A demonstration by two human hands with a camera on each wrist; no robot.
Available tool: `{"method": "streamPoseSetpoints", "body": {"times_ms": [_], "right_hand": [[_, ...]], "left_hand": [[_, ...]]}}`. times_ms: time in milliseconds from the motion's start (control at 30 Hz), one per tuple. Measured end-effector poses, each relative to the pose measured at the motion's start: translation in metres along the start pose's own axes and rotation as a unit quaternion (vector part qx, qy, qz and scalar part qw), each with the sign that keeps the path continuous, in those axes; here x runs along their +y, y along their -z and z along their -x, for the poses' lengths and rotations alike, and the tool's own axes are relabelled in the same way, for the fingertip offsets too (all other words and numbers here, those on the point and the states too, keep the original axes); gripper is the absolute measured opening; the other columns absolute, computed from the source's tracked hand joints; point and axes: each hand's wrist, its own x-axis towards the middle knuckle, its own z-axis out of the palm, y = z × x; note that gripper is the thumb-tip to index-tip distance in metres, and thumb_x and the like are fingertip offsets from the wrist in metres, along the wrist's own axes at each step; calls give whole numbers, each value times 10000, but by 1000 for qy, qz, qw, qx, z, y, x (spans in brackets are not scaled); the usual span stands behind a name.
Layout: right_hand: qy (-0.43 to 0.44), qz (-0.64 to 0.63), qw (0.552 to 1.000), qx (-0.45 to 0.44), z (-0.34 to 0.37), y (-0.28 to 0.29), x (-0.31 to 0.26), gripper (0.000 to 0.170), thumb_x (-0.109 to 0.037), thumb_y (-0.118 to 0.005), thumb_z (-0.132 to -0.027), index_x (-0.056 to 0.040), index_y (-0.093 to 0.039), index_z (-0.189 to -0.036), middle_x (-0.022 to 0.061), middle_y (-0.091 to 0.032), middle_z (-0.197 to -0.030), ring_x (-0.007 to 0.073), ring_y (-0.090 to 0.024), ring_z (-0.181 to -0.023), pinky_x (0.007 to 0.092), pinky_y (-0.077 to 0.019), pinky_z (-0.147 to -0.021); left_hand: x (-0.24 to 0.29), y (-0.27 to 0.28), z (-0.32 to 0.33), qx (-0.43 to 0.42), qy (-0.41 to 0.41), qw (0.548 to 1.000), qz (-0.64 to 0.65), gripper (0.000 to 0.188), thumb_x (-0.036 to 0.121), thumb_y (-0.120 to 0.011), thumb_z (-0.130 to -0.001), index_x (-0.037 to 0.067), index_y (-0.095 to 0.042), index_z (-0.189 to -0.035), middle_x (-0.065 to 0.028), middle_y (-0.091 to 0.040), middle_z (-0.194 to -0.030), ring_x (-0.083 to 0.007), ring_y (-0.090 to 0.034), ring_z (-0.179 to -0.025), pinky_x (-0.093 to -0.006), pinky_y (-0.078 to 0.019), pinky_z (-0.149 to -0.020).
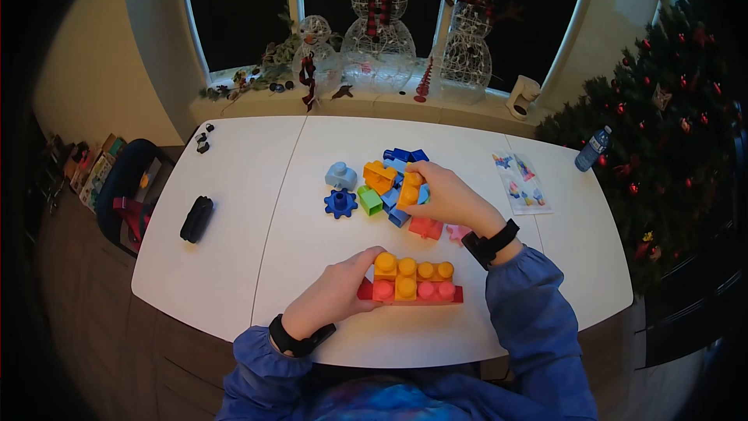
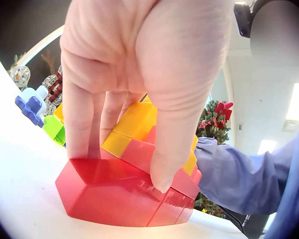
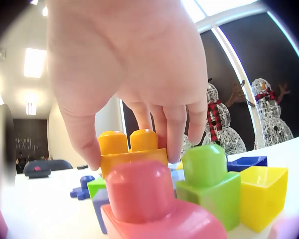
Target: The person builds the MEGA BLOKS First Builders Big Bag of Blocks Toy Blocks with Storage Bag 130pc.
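My left hand [image 1: 333, 288] grips the left end of a block assembly [image 1: 405, 288], with red blocks below and orange-yellow studded blocks on top. In the left wrist view the thumb lies on the near side of the red base [image 2: 109, 199] and the fingers on its far side. Over the pile of loose blocks, my right hand [image 1: 446, 196] pinches an orange block [image 1: 410, 189] between thumb and fingers. Its two studs point up in the right wrist view. Around it sit a green block [image 3: 212, 186], a yellow block [image 3: 264, 194] and a pink-red block [image 3: 144, 199].
Left of the pile are a light blue block [image 1: 340, 176] and a dark blue gear-shaped piece [image 1: 340, 203]. A picture sheet [image 1: 522, 183] and a water bottle [image 1: 594, 148] are on the table's right side. A black case [image 1: 196, 219] lies at the left.
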Motion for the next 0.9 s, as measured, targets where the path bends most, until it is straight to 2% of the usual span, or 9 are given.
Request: {"method": "streamPoseSetpoints", "body": {"times_ms": [167,267,300,367,433,533,633,900], "right_hand": [[43,-47,998,-21,59,22,-20,678,-197,-878,-741,-43,-605,-1342,184,-660,-1222,352,-648,-1140,393,-518,-993],[10,-73,994,-87,90,33,-46,682,-205,-879,-762,-46,-597,-1362,169,-648,-1267,341,-637,-1166,392,-510,-1015],[55,-79,993,-72,99,28,-43,676,-212,-871,-791,-38,-589,-1381,167,-641,-1300,336,-630,-1192,397,-506,-1029],[72,-74,992,-67,113,21,-42,679,-213,-867,-803,-34,-583,-1393,172,-638,-1307,335,-626,-1200,398,-505,-1033],[72,-81,991,-75,120,17,-45,710,-216,-868,-807,-28,-569,-1423,169,-640,-1303,333,-625,-1200,398,-507,-1030],[21,-87,991,-102,124,10,-50,713,-215,-869,-809,-35,-569,-1430,168,-641,-1299,341,-628,-1186,399,-512,-1020],[65,-55,994,-74,125,-3,-41,703,-214,-871,-809,-44,-579,-1426,167,-642,-1287,351,-632,-1163,402,-521,-999],[54,-60,994,-74,125,-5,-40,711,-198,-897,-801,-66,-597,-1432,163,-655,-1278,341,-654,-1142,390,-544,-979]], "left_hand": [[-2,-2,0,10,-7,1000,-13,788,187,-892,-792,77,-464,-1445,-164,-697,-1082,-281,-753,-891,-358,-604,-778],[-1,-2,1,15,-7,1000,-20,785,218,-897,-796,80,-474,-1442,-157,-702,-1034,-271,-748,-867,-347,-593,-751],[0,-2,1,17,-6,1000,-22,784,229,-899,-797,81,-477,-1441,-155,-703,-1019,-268,-745,-858,-344,-589,-743],[0,-1,0,11,4,1000,-18,789,246,-902,-797,78,-478,-1441,-153,-702,-1003,-264,-741,-846,-343,-587,-738],[1,-1,0,8,7,1000,-17,794,255,-905,-797,75,-477,-1442,-152,-700,-997,-262,-738,-839,-341,-585,-737],[0,-1,0,8,2,1000,-21,800,255,-906,-796,72,-473,-1443,-152,-699,-1003,-261,-737,-838,-340,-586,-739],[0,-1,1,8,2,1000,-25,801,252,-905,-798,70,-470,-1445,-152,-698,-1014,-262,-737,-842,-340,-586,-740],[1,-1,0,6,5,1000,-24,794,237,-898,-804,75,-467,-1451,-162,-701,-1062,-265,-740,-867,-349,-590,-759]]}}
